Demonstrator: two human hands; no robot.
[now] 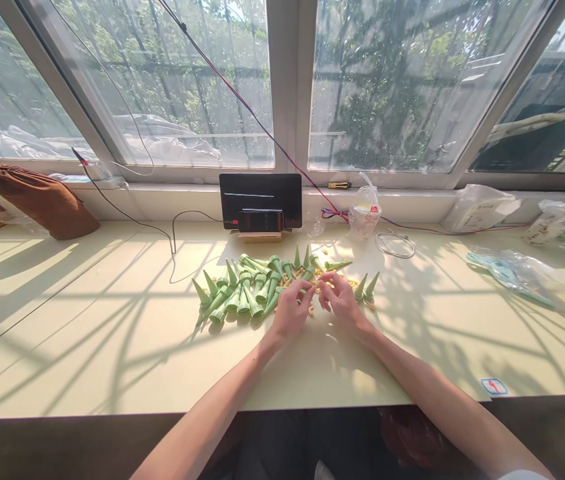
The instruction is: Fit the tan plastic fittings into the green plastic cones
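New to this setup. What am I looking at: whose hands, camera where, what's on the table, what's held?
No robot here, just a person's bare left hand and right hand. The single picture comes from a camera worn on their head, looking forward and down.

On the pale table are many green cones, some upright, others lying down, with small yellowish pieces among them. Behind stands a dark screen with a phone in front.

The fingers of both hands are bent close together at the pile; whatever they hold is too small and hidden to tell.
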